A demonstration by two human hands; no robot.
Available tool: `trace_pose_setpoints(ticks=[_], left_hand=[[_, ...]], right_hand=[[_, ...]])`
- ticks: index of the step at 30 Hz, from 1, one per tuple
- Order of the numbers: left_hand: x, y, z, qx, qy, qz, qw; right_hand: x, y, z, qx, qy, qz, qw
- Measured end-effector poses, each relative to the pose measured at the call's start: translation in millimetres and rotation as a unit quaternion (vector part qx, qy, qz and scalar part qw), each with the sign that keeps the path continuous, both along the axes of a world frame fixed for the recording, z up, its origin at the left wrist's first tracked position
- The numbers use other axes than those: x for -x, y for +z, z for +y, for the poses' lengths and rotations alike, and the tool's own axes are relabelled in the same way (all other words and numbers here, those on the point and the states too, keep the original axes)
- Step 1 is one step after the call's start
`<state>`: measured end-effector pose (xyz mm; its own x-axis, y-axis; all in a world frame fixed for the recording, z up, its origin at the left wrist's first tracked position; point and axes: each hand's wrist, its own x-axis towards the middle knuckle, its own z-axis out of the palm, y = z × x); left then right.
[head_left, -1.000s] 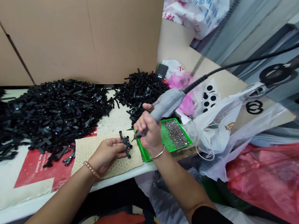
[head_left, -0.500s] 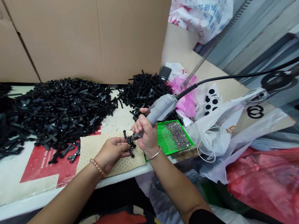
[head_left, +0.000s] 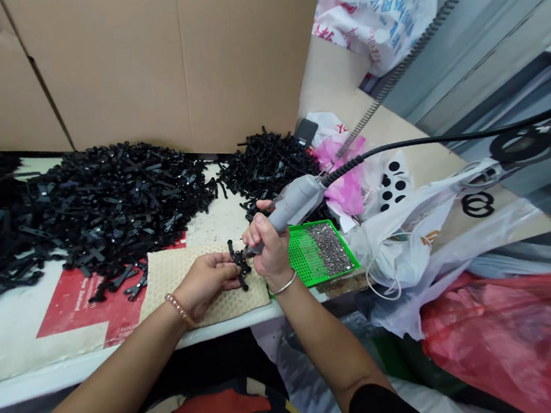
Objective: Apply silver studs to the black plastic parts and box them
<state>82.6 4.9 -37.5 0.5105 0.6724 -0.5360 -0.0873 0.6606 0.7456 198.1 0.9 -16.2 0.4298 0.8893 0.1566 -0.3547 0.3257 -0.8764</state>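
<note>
My left hand (head_left: 208, 282) pinches a small black plastic part (head_left: 242, 278) with knobbed arms, over the beige dimpled mat (head_left: 173, 271). Wrapped in my right hand (head_left: 269, 246) is a grey corded electric screwdriver (head_left: 302, 198), tilted with its tip down to the left. That tip meets the middle of the black part, and the exact contact point is too small to make out. Just right of my right hand lies a green perforated tray (head_left: 304, 256) with many small metal screws (head_left: 331, 250) gathered on its right side.
Heaps of black parts (head_left: 121, 204) cover the table's left and back, with a smaller pile (head_left: 270, 160) behind the screwdriver. A coiled spring (head_left: 391, 84) and black cable (head_left: 427, 141) run up right. White plastic bags (head_left: 395, 252) and a red bag (head_left: 513, 332) crowd the right.
Both hands, the black part and the screwdriver keep almost the same place. The view has shifted slightly, so the bags at the right appear a little further right.
</note>
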Motion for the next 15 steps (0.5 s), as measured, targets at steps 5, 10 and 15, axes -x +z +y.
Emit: trace_pose_setpoints(ticks=[5, 10, 15], left_hand=[[-0.2, -1.6, 0.7, -0.001, 0.004, 0.003, 1.000], [-1.0, -3.6, 1.7, -0.001, 0.001, 0.007, 1.000], [0.1, -3.7, 2.2, 0.003, 0.002, 0.016, 1.000]], right_hand=[[1.7, 1.4, -0.9, 0.001, -0.004, 0.005, 1.000], [2.7, -2.4, -1.9, -0.015, 0.012, 0.003, 1.000], [1.5, -6.0, -3.6, -0.026, 0.060, -0.022, 0.998]])
